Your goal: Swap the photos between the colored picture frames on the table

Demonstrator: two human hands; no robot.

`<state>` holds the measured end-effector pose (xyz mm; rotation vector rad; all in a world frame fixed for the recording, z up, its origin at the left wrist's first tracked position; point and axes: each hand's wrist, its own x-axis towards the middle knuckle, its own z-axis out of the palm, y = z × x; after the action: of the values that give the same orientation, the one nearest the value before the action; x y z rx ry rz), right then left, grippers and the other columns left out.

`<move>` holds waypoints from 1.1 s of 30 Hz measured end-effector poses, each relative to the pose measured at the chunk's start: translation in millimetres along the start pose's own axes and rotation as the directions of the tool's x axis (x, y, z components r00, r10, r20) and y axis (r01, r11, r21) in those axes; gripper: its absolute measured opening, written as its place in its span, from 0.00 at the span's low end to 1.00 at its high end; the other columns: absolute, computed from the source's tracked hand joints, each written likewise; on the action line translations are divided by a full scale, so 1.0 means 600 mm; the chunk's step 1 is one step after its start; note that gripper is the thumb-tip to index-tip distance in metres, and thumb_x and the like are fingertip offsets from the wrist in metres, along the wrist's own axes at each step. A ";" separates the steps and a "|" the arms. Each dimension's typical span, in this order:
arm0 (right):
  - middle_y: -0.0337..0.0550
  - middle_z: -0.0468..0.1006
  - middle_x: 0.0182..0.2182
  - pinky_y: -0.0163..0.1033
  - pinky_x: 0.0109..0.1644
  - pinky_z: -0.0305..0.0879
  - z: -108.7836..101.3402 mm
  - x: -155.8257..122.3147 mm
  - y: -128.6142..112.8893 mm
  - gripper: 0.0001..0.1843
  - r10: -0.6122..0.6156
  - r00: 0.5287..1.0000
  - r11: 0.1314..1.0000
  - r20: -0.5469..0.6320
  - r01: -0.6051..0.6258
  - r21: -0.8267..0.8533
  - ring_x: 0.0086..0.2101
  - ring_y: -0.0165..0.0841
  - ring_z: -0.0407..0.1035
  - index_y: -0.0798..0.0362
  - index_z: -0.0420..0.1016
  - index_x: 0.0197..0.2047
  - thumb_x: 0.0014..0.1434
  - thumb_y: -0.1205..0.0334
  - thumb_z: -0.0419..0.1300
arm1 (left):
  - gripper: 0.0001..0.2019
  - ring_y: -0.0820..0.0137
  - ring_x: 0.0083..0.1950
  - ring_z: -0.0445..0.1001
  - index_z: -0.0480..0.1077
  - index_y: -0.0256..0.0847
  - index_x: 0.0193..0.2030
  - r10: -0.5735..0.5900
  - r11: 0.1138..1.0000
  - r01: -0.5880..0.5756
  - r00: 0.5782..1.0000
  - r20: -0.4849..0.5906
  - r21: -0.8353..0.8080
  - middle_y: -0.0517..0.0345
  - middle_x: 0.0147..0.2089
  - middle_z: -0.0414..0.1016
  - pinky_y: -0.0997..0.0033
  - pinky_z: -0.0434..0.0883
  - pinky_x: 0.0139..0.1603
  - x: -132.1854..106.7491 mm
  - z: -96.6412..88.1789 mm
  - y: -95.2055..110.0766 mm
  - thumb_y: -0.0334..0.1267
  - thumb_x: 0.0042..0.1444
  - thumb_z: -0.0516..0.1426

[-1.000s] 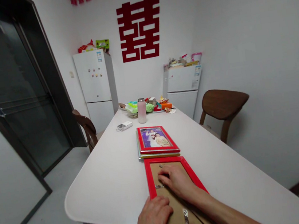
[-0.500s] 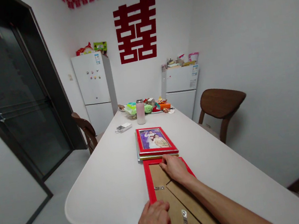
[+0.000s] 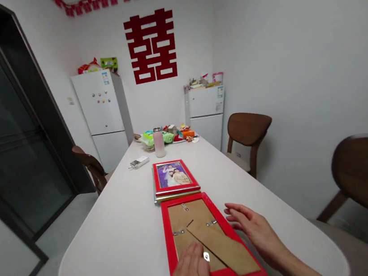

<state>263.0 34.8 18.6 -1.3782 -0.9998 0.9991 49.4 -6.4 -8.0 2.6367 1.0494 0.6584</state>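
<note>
A red photo frame (image 3: 170,248) lies face down near the table's front edge, its brown backing board (image 3: 194,218) and stand showing. Several metal clips sit round the board; the one at the top is turned outward. My left hand (image 3: 189,270) grips the frame's lower left part, fingers over the backing and the thumb partly hidden at the front edge. Just off the frame's right side, my right hand (image 3: 255,230) is open with nothing in it, fingers apart. Beyond the frame is a stack of photo frames, the top one a red frame (image 3: 175,175) with a picture facing up.
The white table (image 3: 116,242) carries a small white device (image 3: 139,162), a pink bottle (image 3: 159,143) and green packets (image 3: 148,139) at the far end. Wooden chairs stand at the right (image 3: 248,127) and left (image 3: 89,166). Two white fridges are by the back wall.
My right hand has left the top of the frame's backing and moved right, opening. The top and right clips now show. The view has turned to the right.
</note>
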 end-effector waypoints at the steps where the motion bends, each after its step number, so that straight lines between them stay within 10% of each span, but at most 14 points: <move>1: 0.47 0.75 0.34 0.43 0.38 0.64 0.001 -0.015 -0.001 0.21 0.055 0.998 0.992 0.019 -0.056 0.111 0.33 0.36 0.69 0.54 0.68 0.40 0.44 0.51 0.55 | 0.30 0.54 0.56 0.57 0.55 0.36 0.52 0.012 0.999 -0.013 0.999 -0.030 -0.037 0.39 0.57 0.57 0.56 0.62 0.53 0.001 -0.009 0.004 0.34 0.40 0.60; 7: 0.44 0.75 0.29 0.40 0.34 0.65 0.070 -0.101 -0.014 0.21 0.115 0.930 0.831 0.349 -0.283 0.479 0.31 0.36 0.70 0.54 0.70 0.36 0.45 0.47 0.55 | 0.10 0.57 0.57 0.57 0.57 0.42 0.35 -0.190 0.774 -0.011 0.949 -0.250 -0.633 0.44 0.58 0.55 0.59 0.63 0.51 0.035 -0.040 0.075 0.41 0.49 0.54; 11: 0.39 0.74 0.25 0.36 0.30 0.65 0.086 -0.101 -0.018 0.19 0.129 0.974 0.800 0.187 -0.214 0.561 0.26 0.32 0.69 0.52 0.67 0.39 0.47 0.50 0.54 | 0.12 0.58 0.54 0.61 0.56 0.41 0.35 -0.286 0.512 -0.088 0.920 -0.267 -0.855 0.44 0.55 0.60 0.61 0.65 0.48 0.074 -0.033 0.115 0.44 0.49 0.53; 18: 0.41 0.77 0.27 0.40 0.27 0.66 -0.067 0.015 -0.003 0.34 0.141 0.977 0.971 -0.159 -0.105 0.214 0.24 0.36 0.71 0.52 0.46 0.59 0.50 0.55 0.52 | 0.29 0.66 0.48 0.68 0.43 0.39 0.55 -0.408 0.302 -0.068 0.892 -0.193 -0.951 0.47 0.53 0.63 0.65 0.67 0.47 0.164 -0.049 0.097 0.34 0.48 0.53; 22: 0.43 0.78 0.28 0.35 0.29 0.65 -0.155 0.104 0.010 0.27 -0.085 0.978 0.875 -0.191 -0.019 -0.485 0.27 0.33 0.71 0.58 0.58 0.54 0.52 0.58 0.47 | 0.25 0.67 0.50 0.66 0.52 0.37 0.53 -0.351 0.455 0.081 0.931 -0.095 -0.887 0.49 0.54 0.62 0.69 0.67 0.47 0.200 0.005 0.072 0.25 0.46 0.52; 27: 0.48 0.77 0.33 0.34 0.32 0.62 -0.191 0.164 0.023 0.23 -0.129 0.981 0.713 -0.147 -0.011 -0.701 0.32 0.36 0.71 0.59 0.68 0.47 0.49 0.58 0.50 | 0.24 0.68 0.44 0.70 0.58 0.37 0.48 -0.355 0.592 0.192 0.934 -0.039 -0.782 0.53 0.46 0.71 0.70 0.69 0.42 0.219 0.066 0.049 0.23 0.42 0.54; 33: 0.52 0.75 0.39 0.36 0.36 0.60 -0.183 0.183 0.031 0.23 -0.169 0.979 0.547 -0.113 -0.002 -0.837 0.37 0.40 0.69 0.57 0.68 0.47 0.50 0.57 0.49 | 0.19 0.61 0.45 0.67 0.65 0.37 0.42 -0.393 0.752 0.286 0.918 -0.056 -0.594 0.52 0.43 0.71 0.62 0.63 0.47 0.233 0.068 0.035 0.27 0.39 0.57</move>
<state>400.2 108.2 1.1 -2.1306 -1.4797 0.2442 171.7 74.0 8.9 1.8293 1.1192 0.9575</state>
